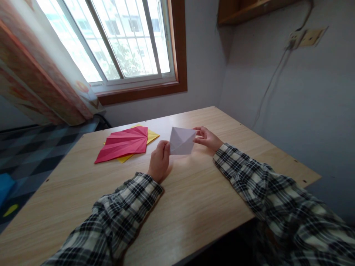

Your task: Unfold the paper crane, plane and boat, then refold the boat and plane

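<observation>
A white sheet of folded paper (183, 142), roughly square with crease lines across it, is held up just above the table between my two hands. My left hand (161, 157) pinches its left edge, thumb on top and fingers curled behind. On the other side, my right hand (206, 137) grips the right edge between thumb and fingers. To the left of my left hand lies a creased red paper (124, 142) with fan-like folds. Part of a yellow paper (152, 136) sticks out from beneath the red one; its remainder is hidden.
The wooden table (177, 221) has its far corner near the grey wall (202, 66). A barred window (119, 40) and a patterned curtain (41, 66) are behind it. A checkered cloth surface (36, 159) with a blue item (5, 186) lies left. A cable (270, 87) hangs at right.
</observation>
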`<control>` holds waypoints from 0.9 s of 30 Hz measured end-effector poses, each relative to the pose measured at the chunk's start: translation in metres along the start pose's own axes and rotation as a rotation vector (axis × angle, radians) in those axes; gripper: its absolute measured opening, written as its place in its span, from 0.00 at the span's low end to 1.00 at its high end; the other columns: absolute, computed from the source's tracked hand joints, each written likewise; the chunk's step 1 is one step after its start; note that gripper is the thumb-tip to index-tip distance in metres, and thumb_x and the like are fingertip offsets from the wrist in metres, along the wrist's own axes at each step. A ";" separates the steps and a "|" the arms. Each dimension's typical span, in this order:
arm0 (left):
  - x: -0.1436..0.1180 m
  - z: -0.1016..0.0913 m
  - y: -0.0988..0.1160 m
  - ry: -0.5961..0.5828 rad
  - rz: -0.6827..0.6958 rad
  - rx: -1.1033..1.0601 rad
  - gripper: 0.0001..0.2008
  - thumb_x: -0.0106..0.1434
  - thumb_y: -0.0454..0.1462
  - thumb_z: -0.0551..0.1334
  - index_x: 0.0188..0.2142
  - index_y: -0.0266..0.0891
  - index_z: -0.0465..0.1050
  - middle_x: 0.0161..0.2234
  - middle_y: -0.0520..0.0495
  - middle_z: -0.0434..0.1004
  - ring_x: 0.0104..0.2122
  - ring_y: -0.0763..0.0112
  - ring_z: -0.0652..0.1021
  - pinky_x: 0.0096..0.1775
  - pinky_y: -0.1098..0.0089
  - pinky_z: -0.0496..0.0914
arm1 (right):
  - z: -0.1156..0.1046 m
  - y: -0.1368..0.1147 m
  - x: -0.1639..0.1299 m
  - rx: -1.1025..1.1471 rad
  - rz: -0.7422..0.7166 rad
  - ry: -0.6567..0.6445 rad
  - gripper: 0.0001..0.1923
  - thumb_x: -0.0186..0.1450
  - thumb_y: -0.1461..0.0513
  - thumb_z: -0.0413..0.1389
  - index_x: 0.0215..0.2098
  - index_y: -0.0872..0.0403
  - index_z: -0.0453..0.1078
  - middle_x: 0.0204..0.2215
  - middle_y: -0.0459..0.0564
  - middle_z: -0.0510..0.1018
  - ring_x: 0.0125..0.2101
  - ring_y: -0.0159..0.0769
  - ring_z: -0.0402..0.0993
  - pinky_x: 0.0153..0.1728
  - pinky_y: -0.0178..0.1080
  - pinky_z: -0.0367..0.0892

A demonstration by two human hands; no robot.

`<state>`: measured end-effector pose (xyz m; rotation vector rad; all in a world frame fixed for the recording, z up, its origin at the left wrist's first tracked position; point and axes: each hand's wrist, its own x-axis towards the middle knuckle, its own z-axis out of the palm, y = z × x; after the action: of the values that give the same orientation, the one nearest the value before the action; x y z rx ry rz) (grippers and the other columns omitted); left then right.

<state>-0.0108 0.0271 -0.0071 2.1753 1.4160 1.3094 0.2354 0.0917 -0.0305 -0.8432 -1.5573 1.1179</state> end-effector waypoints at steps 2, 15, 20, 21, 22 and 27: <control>0.000 0.001 -0.001 0.018 -0.007 -0.027 0.12 0.72 0.42 0.49 0.36 0.42 0.65 0.26 0.52 0.71 0.27 0.69 0.73 0.30 0.70 0.65 | 0.002 0.000 0.001 0.116 0.027 -0.049 0.35 0.50 0.48 0.71 0.50 0.51 0.65 0.46 0.53 0.79 0.49 0.43 0.74 0.52 0.49 0.68; 0.001 0.006 0.002 -0.008 -0.111 -0.234 0.11 0.71 0.43 0.51 0.37 0.41 0.65 0.29 0.51 0.76 0.30 0.68 0.78 0.33 0.67 0.71 | 0.033 -0.009 -0.012 0.275 0.213 -0.094 0.24 0.51 0.51 0.70 0.40 0.55 0.75 0.36 0.51 0.81 0.36 0.38 0.76 0.39 0.42 0.72; 0.001 0.003 0.005 -0.117 -0.097 -0.162 0.13 0.71 0.43 0.51 0.34 0.40 0.67 0.28 0.50 0.77 0.30 0.68 0.77 0.34 0.68 0.70 | 0.026 -0.013 -0.010 0.162 0.213 -0.045 0.24 0.52 0.50 0.68 0.41 0.55 0.75 0.37 0.52 0.80 0.36 0.39 0.76 0.36 0.41 0.74; 0.001 0.002 0.006 -0.136 -0.092 -0.142 0.13 0.70 0.43 0.51 0.33 0.40 0.68 0.27 0.50 0.77 0.29 0.69 0.77 0.34 0.68 0.70 | 0.024 -0.014 -0.010 0.128 0.213 -0.036 0.24 0.52 0.50 0.68 0.41 0.55 0.75 0.36 0.52 0.80 0.36 0.39 0.76 0.36 0.41 0.74; 0.000 0.001 0.007 -0.153 -0.090 -0.126 0.13 0.70 0.43 0.52 0.32 0.40 0.68 0.27 0.50 0.77 0.28 0.69 0.77 0.34 0.68 0.69 | 0.022 -0.015 -0.009 0.091 0.215 -0.029 0.23 0.53 0.50 0.67 0.40 0.55 0.75 0.35 0.52 0.80 0.35 0.38 0.76 0.36 0.41 0.74; -0.003 -0.004 0.009 -0.177 -0.030 0.058 0.19 0.70 0.47 0.54 0.26 0.40 0.69 0.20 0.53 0.72 0.21 0.72 0.72 0.28 0.70 0.64 | 0.014 -0.013 -0.008 -0.087 0.221 -0.048 0.18 0.55 0.51 0.64 0.35 0.57 0.77 0.31 0.51 0.82 0.32 0.37 0.75 0.34 0.38 0.71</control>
<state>-0.0082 0.0187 -0.0012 2.2351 1.4270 1.0486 0.2243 0.0764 -0.0217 -1.0750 -1.5897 1.2424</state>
